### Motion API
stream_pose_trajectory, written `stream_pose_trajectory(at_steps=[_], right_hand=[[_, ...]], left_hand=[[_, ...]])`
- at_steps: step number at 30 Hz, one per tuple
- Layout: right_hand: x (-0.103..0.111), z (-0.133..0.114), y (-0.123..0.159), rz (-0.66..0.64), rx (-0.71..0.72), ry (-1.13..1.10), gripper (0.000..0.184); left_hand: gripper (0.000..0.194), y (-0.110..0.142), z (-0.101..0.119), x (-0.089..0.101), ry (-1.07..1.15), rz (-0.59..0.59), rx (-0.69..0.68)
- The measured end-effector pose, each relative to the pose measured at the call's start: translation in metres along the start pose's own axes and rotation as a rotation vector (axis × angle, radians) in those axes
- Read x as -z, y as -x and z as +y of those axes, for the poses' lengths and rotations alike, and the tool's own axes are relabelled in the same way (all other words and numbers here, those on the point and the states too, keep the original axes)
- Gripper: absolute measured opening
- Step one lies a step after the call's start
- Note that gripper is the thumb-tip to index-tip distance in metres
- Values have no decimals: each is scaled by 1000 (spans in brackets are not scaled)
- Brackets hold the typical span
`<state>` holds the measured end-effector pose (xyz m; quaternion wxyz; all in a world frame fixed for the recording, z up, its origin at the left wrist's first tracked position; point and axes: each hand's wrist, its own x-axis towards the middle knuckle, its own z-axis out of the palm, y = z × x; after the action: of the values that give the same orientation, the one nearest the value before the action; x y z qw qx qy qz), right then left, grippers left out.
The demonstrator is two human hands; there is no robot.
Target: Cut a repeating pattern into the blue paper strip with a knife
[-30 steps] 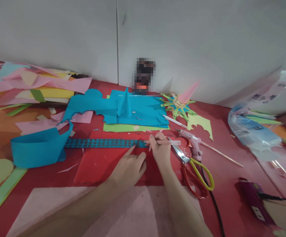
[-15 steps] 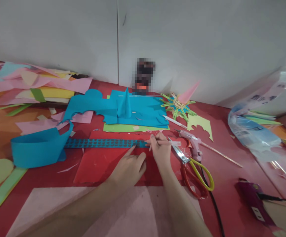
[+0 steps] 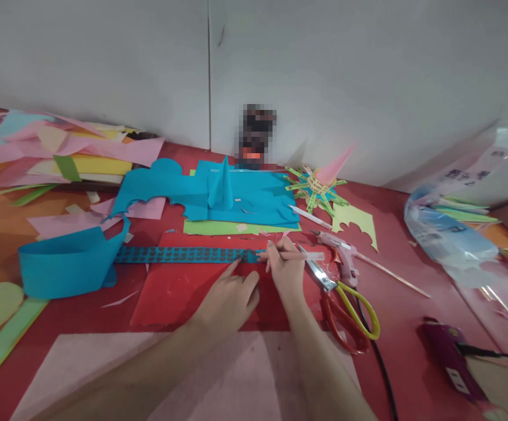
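Note:
My right hand (image 3: 285, 266) is closed around a thin pen (image 3: 310, 255), its tip at the right end of a long blue patterned paper strip (image 3: 179, 255). That strip lies along the top edge of a red paper sheet (image 3: 170, 292). My left hand (image 3: 230, 298) rests on the red sheet just below the strip, fingers stretched out and pressing flat. The strip's left end runs behind a curled band of blue paper (image 3: 67, 263).
Red-and-yellow scissors (image 3: 344, 304) and a pink glue gun (image 3: 344, 257) lie right of my right hand. Blue sheets with a blue cone (image 3: 223, 187) sit behind. Paper piles (image 3: 52, 152) at far left, a plastic bag (image 3: 451, 234) and a purple device (image 3: 449, 354) at right.
Almost nothing has moved; my right hand with the pen has shifted very slightly along the strip's end.

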<state>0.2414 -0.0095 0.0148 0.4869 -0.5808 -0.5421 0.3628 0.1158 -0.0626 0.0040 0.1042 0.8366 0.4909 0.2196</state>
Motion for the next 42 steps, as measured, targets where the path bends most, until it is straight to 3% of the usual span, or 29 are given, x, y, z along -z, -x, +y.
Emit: stream_pose_trajectory(at_steps=[32, 42], right_hand=[[0, 5, 0, -79, 25, 28, 30], [-1, 3, -1, -67, -46, 27, 30]], left_hand=[[17, -1, 0, 2, -29, -27, -4], [17, -1, 1, 2, -27, -19, -4]])
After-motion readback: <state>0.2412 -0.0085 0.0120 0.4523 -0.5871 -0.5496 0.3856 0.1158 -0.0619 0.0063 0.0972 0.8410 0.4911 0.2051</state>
